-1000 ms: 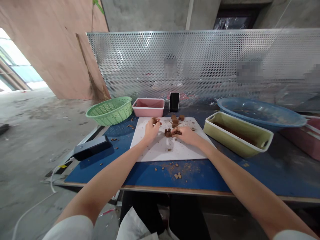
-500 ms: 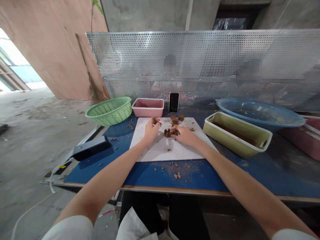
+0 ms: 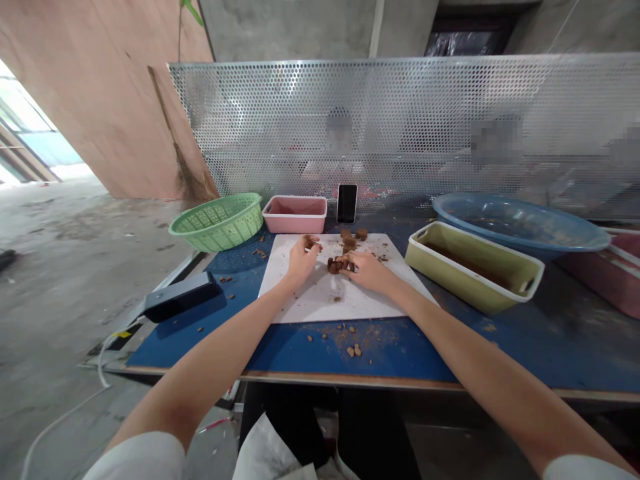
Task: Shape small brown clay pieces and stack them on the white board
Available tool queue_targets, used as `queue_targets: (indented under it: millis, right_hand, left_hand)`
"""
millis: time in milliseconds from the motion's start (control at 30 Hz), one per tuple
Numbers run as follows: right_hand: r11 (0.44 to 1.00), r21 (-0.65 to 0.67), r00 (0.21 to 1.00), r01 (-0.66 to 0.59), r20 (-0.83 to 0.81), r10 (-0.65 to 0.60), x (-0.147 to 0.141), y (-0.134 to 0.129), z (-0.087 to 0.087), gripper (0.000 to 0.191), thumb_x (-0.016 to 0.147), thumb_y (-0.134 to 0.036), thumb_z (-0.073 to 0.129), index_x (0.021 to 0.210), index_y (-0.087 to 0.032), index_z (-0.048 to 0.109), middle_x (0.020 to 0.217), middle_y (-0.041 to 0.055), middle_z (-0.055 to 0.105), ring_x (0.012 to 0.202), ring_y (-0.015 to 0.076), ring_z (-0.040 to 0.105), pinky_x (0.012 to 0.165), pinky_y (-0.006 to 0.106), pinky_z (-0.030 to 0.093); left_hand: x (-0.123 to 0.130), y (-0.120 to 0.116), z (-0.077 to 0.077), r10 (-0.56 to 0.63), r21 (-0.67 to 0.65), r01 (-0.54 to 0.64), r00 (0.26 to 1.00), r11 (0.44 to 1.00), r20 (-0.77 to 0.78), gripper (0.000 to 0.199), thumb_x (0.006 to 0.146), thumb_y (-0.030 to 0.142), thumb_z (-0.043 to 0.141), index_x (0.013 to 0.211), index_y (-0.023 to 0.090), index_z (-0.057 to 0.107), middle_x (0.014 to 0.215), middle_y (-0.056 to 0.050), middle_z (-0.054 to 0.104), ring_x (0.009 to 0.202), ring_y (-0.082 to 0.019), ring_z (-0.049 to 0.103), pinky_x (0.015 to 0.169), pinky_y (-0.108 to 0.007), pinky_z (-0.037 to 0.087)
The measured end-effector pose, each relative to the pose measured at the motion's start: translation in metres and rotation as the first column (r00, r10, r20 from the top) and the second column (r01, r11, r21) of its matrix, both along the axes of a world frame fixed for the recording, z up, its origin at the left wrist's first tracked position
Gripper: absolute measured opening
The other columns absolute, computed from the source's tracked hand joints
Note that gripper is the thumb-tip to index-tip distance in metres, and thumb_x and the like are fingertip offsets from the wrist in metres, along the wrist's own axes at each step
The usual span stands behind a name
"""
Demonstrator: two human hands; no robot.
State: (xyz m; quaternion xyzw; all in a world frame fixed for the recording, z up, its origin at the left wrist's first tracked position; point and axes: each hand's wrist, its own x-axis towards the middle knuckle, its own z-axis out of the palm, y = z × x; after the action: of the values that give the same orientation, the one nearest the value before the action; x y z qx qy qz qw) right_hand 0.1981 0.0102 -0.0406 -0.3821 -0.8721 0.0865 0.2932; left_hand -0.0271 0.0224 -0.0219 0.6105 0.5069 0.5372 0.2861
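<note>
A white board [image 3: 300, 307] lies on the blue tabletop in front of me. My right hand [image 3: 371, 272] is over the middle of it, with fingers closed on a dark brown lump [image 3: 334, 265] that rests on the board; the fingers partly cover the lump. To the left, my left hand [image 3: 302, 261] hovers above the board with its fingers curled in. Something brown shows at those fingertips, too small to tell whether it is a piece or dirt. Several more brown lumps [image 3: 349, 244] sit behind my right hand, near the board's far edge.
Beyond the board stand a green basket [image 3: 235, 230], a pink bin [image 3: 295, 225] and an upright phone [image 3: 347, 204]. On the right are an olive bin [image 3: 445, 277] and a blue basin [image 3: 520, 230]. A black box [image 3: 183, 297] lies left. Crumbs [image 3: 354, 350] dot the near tabletop.
My right fingers have shifted slightly around the brown lump. The left hand stays almost where it was, still curled. The whole view has tilted a little.
</note>
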Motion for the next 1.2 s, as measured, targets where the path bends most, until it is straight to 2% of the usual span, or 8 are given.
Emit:
queue_targets:
  millis: [200,267,333,433,500,600,800,1200]
  right_hand:
    - [1.0,0.005,0.996,0.021,-0.082,-0.021,0.001,-0.007,0.01,0.013,0.1,-0.029,0.071,0.109,-0.021,0.073,0.105,0.0081,0.075,0.094,0.023,0.07,0.089,0.037,0.053]
    - [0.999,0.016,0.986,0.03,-0.164,-0.027,0.0,-0.011,0.015,0.016,0.1,-0.035,0.072,0.109,-0.022,0.073,0.097,0.0058,0.073,0.086,0.0217,0.068,0.084,0.036,0.053]
    - [0.998,0.044,0.969,0.044,-0.244,-0.032,-0.002,-0.016,0.018,0.019,0.099,-0.042,0.072,0.108,-0.025,0.073,0.091,0.0041,0.07,0.081,0.0213,0.066,0.081,0.037,0.054]
    - [0.992,0.112,0.948,0.061,-0.317,-0.023,-0.006,-0.02,0.02,0.022,0.1,-0.049,0.07,0.108,-0.028,0.073,0.087,0.0037,0.066,0.079,0.0217,0.062,0.079,0.037,0.054]
    - [0.987,0.146,0.942,0.074,-0.334,-0.021,-0.009,-0.023,0.021,0.023,0.101,-0.05,0.068,0.108,-0.028,0.072,0.087,0.0036,0.065,0.08,0.0216,0.061,0.079,0.037,0.054]
    - [0.982,0.162,0.945,0.093,-0.325,-0.036,-0.011,-0.027,0.024,0.023,0.102,-0.05,0.067,0.105,-0.027,0.071,0.085,0.0028,0.062,0.078,0.0209,0.059,0.078,0.036,0.054]
    - [0.98,0.199,0.965,0.007,-0.258,0.046,-0.008,-0.036,0.033,0.016,0.104,-0.037,0.059,0.112,-0.025,0.066,0.088,0.0036,0.06,0.081,0.0205,0.059,0.081,0.037,0.053]
    - [0.98,0.199,0.967,-0.015,-0.246,0.065,-0.006,-0.035,0.032,0.01,0.1,-0.031,0.06,0.104,-0.027,0.068,0.084,0.0031,0.06,0.079,0.0202,0.06,0.081,0.037,0.056]
  left_hand:
    - [0.002,-0.005,0.006,-0.034,0.041,0.036,0.998,0.998,-0.061,0.011,0.088,0.02,0.059,0.095,0.02,0.067,0.099,-0.007,0.077,0.091,-0.02,0.071,0.091,-0.035,0.052]
    - [0.003,-0.009,0.012,-0.098,0.049,0.102,0.991,0.994,-0.094,0.017,0.091,0.025,0.06,0.105,0.02,0.069,0.095,-0.006,0.077,0.088,-0.02,0.07,0.088,-0.034,0.052]
    - [0.004,-0.014,0.018,-0.209,0.027,0.213,0.972,0.977,-0.111,0.025,0.095,0.034,0.06,0.111,0.019,0.07,0.094,-0.007,0.077,0.086,-0.021,0.07,0.084,-0.034,0.053]
    - [0.005,-0.02,0.025,-0.416,-0.052,0.413,0.903,0.909,-0.103,0.039,0.098,0.052,0.059,0.101,0.017,0.075,0.096,-0.009,0.079,0.087,-0.021,0.071,0.083,-0.033,0.054]
    - [0.005,-0.023,0.028,-0.529,-0.11,0.52,0.845,0.847,-0.075,0.048,0.097,0.061,0.059,0.092,0.016,0.077,0.09,-0.009,0.079,0.083,-0.021,0.07,0.079,-0.033,0.054]
    - [0.003,-0.024,0.029,-0.612,-0.163,0.601,0.791,0.783,-0.025,0.05,0.095,0.063,0.063,0.086,0.016,0.077,0.081,-0.009,0.077,0.077,-0.02,0.069,0.075,-0.031,0.053]
    - [0.001,-0.027,0.033,-0.629,-0.183,0.614,0.777,0.768,-0.031,0.046,0.095,0.06,0.065,0.085,0.016,0.078,0.081,-0.009,0.077,0.074,-0.017,0.067,0.074,-0.03,0.054]
    - [-0.001,-0.027,0.035,-0.615,-0.192,0.589,0.779,0.785,-0.124,0.04,0.096,0.053,0.066,0.082,0.018,0.079,0.083,-0.009,0.078,0.075,-0.018,0.068,0.074,-0.031,0.054]
